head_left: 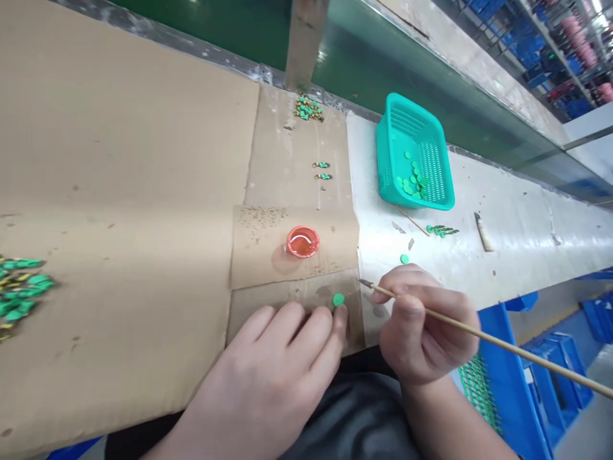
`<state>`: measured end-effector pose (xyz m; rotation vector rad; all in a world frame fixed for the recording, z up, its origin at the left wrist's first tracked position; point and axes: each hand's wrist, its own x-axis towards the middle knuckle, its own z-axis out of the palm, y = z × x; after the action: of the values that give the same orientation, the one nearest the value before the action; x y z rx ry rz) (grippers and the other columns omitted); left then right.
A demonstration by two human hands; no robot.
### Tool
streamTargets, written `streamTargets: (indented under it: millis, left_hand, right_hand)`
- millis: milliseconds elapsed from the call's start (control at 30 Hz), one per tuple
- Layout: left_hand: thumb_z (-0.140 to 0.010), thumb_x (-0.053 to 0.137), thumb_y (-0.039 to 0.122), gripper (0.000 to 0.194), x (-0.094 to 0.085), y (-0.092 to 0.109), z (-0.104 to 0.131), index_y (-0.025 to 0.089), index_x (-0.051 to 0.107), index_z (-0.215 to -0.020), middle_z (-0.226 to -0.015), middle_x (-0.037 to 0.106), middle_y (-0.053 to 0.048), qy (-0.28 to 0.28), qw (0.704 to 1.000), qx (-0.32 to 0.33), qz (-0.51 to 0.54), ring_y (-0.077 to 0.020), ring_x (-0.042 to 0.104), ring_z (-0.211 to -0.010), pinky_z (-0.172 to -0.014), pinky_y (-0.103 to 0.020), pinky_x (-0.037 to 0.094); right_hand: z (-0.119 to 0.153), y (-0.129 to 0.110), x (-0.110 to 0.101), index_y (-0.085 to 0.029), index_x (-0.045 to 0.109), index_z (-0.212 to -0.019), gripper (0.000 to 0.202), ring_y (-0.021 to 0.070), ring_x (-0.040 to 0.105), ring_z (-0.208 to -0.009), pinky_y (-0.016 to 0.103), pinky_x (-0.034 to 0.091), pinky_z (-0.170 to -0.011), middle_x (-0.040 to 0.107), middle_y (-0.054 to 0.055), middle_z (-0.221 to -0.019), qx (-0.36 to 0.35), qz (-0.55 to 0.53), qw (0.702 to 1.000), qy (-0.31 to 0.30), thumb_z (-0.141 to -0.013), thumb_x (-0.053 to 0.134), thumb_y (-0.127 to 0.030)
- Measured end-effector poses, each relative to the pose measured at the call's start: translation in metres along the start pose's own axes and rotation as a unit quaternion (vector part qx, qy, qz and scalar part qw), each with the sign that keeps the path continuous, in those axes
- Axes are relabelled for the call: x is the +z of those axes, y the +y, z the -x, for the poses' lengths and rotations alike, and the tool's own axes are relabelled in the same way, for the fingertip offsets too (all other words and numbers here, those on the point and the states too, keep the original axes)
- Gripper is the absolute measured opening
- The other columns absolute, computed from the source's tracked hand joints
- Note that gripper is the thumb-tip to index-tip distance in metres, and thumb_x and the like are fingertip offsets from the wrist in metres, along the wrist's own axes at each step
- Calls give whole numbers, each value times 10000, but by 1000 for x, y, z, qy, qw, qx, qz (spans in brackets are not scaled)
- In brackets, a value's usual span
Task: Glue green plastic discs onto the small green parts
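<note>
My right hand (428, 319) pinches a thin wooden-handled brush (460, 324), its dark tip pointing left above the cardboard edge. My left hand (287, 364) lies palm down at the table's front edge, fingers bent and close together. Its index fingertip touches the lower edge of a small green disc (338, 299); whether anything is under the other fingers is hidden. A red cup (303, 242) holding clear liquid stands beyond my left hand. Another green disc (405, 259) lies just past my right hand.
A teal basket (416, 203) holds several green discs. Green and yellow pieces lie in a pile (308, 108) at the back, a pair (322, 170) nearer, and a heap (22, 291) far left. Right of the basket lie a small cluster (441, 230) and a tube (483, 232).
</note>
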<state>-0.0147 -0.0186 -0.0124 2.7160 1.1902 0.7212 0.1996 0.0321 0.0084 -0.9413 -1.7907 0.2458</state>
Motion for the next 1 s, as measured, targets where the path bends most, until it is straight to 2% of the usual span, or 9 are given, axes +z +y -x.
streamTargets:
  millis: [167, 433, 733, 867, 1000]
  left_hand:
    - [-1068, 664, 155, 337, 1, -3, -1, 133, 781, -1384, -1014, 726, -52, 7, 1000, 18, -5, -297, 521, -893, -779, -487, 373]
    - [-1099, 676, 204, 307, 3, -2, -1, 127, 772, -1381, -1047, 768, -57, 12, 1000, 11, -3, -290, 562, -897, -782, -496, 396]
    - [-1109, 702, 213, 289, 3, -1, -3, 122, 774, -1374, -1087, 792, -58, 20, 1000, 11, -1, -279, 589, -913, -792, -494, 413]
    - [-1102, 722, 207, 279, 3, -1, -3, 115, 780, -1359, -1034, 776, -52, 26, 1000, 8, 0, -280, 576, -893, -773, -497, 400]
    - [-1115, 703, 218, 301, 2, -1, -2, 122, 783, -1389, -1032, 777, -46, 15, 1000, 15, -4, -285, 570, -888, -771, -502, 395]
  right_hand:
    - [22, 8, -5, -228, 720, -1194, 139, 206, 754, -781, 398, 640, -711, 779, 26, -931, 47, 2, 999, -17, -1126, 676, -115]
    - [20, 10, -2, -265, 718, -1167, 122, 224, 777, -854, 416, 656, -768, 792, 20, -950, 90, 28, 995, -26, -1140, 692, -149]
    - [19, 10, -1, -259, 725, -1164, 129, 219, 774, -849, 419, 654, -771, 795, 20, -951, 99, 22, 995, -16, -1136, 694, -137]
    - [20, 8, -2, -241, 733, -1171, 137, 216, 768, -825, 408, 647, -751, 798, 31, -946, 84, 19, 996, 0, -1124, 697, -118]
    - [25, -2, -10, -223, 731, -1210, 145, 218, 752, -779, 412, 648, -702, 783, 40, -933, 62, -4, 998, -17, -1132, 671, -116]
